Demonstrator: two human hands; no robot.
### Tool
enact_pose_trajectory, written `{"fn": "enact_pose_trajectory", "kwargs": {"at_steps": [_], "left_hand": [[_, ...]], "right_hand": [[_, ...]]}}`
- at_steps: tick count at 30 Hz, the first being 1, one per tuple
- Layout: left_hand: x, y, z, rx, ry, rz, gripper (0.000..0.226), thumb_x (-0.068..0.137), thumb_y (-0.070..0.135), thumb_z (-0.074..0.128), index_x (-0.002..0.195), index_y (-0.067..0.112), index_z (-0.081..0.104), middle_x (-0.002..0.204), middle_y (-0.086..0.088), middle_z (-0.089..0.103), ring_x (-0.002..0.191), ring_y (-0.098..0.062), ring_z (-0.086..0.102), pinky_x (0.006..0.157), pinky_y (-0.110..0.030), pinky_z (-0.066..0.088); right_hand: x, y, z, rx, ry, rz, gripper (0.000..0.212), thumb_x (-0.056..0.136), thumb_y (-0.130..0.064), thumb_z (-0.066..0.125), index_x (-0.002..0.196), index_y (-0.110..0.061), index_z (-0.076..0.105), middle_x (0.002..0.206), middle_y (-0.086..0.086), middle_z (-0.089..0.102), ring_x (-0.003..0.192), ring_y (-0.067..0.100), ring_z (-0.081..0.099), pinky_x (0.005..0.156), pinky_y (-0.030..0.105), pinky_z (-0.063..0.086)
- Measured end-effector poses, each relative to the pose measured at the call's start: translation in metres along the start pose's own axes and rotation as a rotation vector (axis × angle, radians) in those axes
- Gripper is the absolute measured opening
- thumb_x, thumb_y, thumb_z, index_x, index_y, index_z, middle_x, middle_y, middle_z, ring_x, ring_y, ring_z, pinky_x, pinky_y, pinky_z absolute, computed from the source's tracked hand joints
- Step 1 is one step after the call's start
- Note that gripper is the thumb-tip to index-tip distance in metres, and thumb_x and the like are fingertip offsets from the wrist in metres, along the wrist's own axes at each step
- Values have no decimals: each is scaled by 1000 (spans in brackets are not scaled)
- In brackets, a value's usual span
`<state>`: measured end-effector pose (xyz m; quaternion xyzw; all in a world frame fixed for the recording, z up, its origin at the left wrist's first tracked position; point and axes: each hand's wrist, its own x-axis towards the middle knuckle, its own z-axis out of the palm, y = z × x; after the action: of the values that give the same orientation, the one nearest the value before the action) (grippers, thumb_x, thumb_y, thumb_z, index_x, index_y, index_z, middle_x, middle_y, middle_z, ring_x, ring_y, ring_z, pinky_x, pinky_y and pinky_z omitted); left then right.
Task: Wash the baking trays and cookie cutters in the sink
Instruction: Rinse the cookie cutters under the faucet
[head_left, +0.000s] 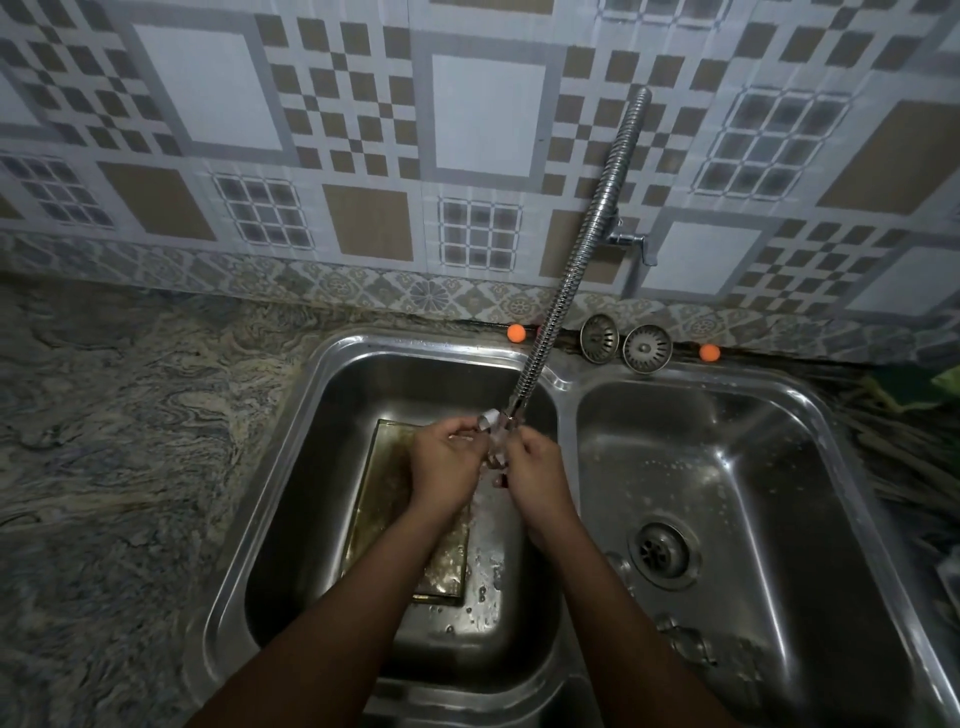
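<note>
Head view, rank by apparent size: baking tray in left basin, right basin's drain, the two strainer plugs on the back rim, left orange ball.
1. Baking tray, though partly covered.
2. Right basin's drain.
3. Two strainer plugs: near alike, not ranked apart; they sit farther off.
4. Left orange ball.

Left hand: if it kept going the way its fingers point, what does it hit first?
Likely the faucet spout, just beyond the cookie cutter the left hand pinches; depth is unclear.
</note>
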<state>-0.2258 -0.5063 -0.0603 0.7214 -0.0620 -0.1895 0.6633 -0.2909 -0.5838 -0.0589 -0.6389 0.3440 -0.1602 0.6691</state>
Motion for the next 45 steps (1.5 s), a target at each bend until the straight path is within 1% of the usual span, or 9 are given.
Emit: {"fn": "enact_pose_trajectory", "kwargs": {"at_steps": [7, 10, 13, 18, 25, 33, 38, 40, 45], "left_hand": [[-4, -1, -11, -316, -83, -153, 25, 80, 11, 79, 102, 2, 70, 82, -21, 72, 58, -22, 63, 66, -38, 55], [-5, 2, -4, -298, -130, -237, 18, 88, 10, 70, 103, 1, 71, 75, -11, 70, 52, -14, 57, 51, -25, 50], [-9, 7, 17, -228, -238, -247, 14, 87, 1, 68, 101, 1, 72, 82, -11, 73, 59, -12, 63, 55, -21, 53], [-31, 12, 85, -114, -374, -205, 22, 83, -5, 71, 104, 2, 71, 90, -14, 72, 71, -13, 67, 69, -24, 56], [-63, 3, 184, -98, -422, -198, 11, 84, 0, 72, 92, 8, 71, 85, -14, 71, 65, -14, 62, 56, -20, 50], [-94, -63, 246, 153, -372, -343, 9, 76, 17, 72, 80, 12, 77, 77, -6, 76, 67, -16, 66, 72, -36, 58], [-112, -103, 273, 312, -541, -412, 20, 89, -10, 51, 84, -3, 69, 63, -3, 58, 49, -6, 55, 46, -16, 43], [-113, -115, 281, 361, -632, -469, 28, 89, -10, 46, 87, 3, 70, 63, 5, 59, 58, -10, 55, 50, -18, 44], [-113, -129, 294, 444, -755, -582, 33, 92, -13, 44, 76, 10, 61, 63, -10, 63, 36, -12, 56, 35, -25, 46]], "right_hand": [[4, -20, 20, 424, 91, 412, 29, 101, -22, 42, 82, -12, 62, 51, 2, 46, 33, 8, 35, 34, 15, 24], [2, -21, 14, 651, 27, 511, 29, 97, -14, 44, 74, -10, 61, 51, 1, 48, 33, 7, 36, 32, 15, 27], [10, -10, -14, 725, 72, 508, 27, 95, -15, 41, 78, -7, 61, 51, 3, 56, 34, 9, 42, 31, 15, 31], [14, 8, -93, 446, 295, 344, 23, 92, -26, 57, 78, -10, 66, 72, 13, 64, 50, 18, 56, 45, 24, 44], [0, 4, -195, -24, 537, 78, 47, 101, -39, 42, 83, -3, 67, 80, 13, 71, 77, 26, 64, 75, 37, 50], [-33, 68, -291, -418, 250, 75, 16, 94, -9, 59, 99, -4, 74, 88, 6, 70, 79, 13, 59, 64, 18, 43], [-19, 130, -328, -563, 145, 243, 36, 91, -13, 51, 56, -23, 53, 58, -4, 50, 57, 7, 45, 53, 19, 33], [-7, 166, -341, -538, 141, 287, 15, 76, -21, 46, 66, -24, 57, 72, -3, 56, 68, 13, 53, 62, 23, 37], [15, 263, -378, -601, 27, 408, 44, 67, -21, 41, 101, -18, 68, 97, 0, 72, 89, 19, 68, 79, 39, 56]]}}
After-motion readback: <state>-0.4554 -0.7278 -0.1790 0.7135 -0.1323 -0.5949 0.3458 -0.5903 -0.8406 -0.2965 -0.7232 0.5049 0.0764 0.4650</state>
